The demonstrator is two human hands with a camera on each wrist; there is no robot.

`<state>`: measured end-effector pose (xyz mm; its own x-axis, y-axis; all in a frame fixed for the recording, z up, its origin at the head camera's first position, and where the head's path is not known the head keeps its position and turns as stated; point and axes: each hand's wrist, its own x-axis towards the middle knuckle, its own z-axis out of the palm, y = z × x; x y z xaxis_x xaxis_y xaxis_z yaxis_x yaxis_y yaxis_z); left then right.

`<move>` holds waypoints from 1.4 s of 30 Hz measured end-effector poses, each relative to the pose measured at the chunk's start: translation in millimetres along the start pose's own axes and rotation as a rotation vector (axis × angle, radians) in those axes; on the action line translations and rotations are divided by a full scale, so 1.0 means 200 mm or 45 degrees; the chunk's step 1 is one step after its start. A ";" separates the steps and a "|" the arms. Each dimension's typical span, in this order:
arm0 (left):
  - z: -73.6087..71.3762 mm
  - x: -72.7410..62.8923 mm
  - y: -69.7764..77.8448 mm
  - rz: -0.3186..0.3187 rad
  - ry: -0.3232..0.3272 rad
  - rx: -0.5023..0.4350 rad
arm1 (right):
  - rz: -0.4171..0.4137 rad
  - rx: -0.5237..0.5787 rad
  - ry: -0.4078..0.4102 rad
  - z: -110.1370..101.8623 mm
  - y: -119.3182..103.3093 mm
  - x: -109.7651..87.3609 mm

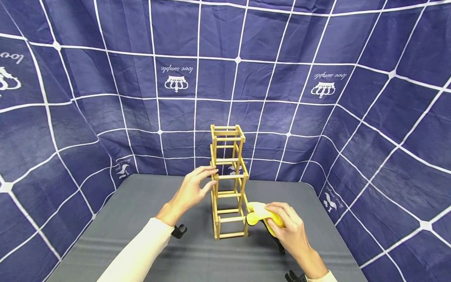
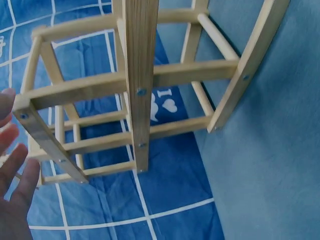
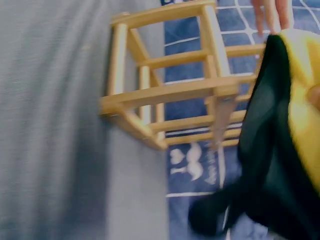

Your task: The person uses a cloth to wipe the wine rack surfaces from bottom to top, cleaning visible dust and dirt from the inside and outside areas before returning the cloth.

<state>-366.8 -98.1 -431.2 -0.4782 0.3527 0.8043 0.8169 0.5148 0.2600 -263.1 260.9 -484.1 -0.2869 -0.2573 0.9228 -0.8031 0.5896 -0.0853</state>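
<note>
A stepped, light wooden rack (image 1: 230,177) of slats and round rungs stands upright on the grey surface. Beside its middle tier is my left hand (image 1: 192,190), fingers extended and holding nothing. In the left wrist view those fingers (image 2: 22,185) show close to the end of the frame (image 2: 140,100). My right hand (image 1: 290,229) pinches a cloth (image 1: 260,213), yellow on one side and black on the other, next to the rack's low front tier. The right wrist view shows the cloth's dark side (image 3: 267,150) hanging down, with the rack (image 3: 170,92) beyond it.
Under the rack spreads a grey padded surface (image 1: 141,219). A dark blue curtain (image 1: 211,82) with white grid lines and printed crowns hangs behind it and along both sides. Black wrist straps (image 1: 179,231) sit on both wrists.
</note>
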 end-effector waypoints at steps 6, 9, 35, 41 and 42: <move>0.02 0.03 -0.07 0.028 -0.083 -0.006 | -0.014 -0.099 -0.340 0.08 -0.02 0.14; 0.03 0.04 -0.08 0.050 -0.040 -0.023 | -0.006 -0.152 -0.501 0.14 -0.05 0.17; 0.03 0.07 -0.06 -0.003 -0.085 -0.046 | 0.039 -0.429 -0.898 0.21 -0.16 0.25; 0.02 0.07 -0.06 0.008 -0.066 -0.040 | 0.063 -0.295 -0.752 0.23 -0.13 0.30; 0.02 0.07 -0.06 0.010 -0.067 -0.042 | 0.069 -0.267 -0.706 0.24 -0.13 0.32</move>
<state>-385.0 -96.2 -424.5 -0.4874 0.3976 0.7774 0.8304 0.4863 0.2719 -284.8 192.5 -440.8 -0.5997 -0.5506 0.5806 -0.6755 0.7373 0.0014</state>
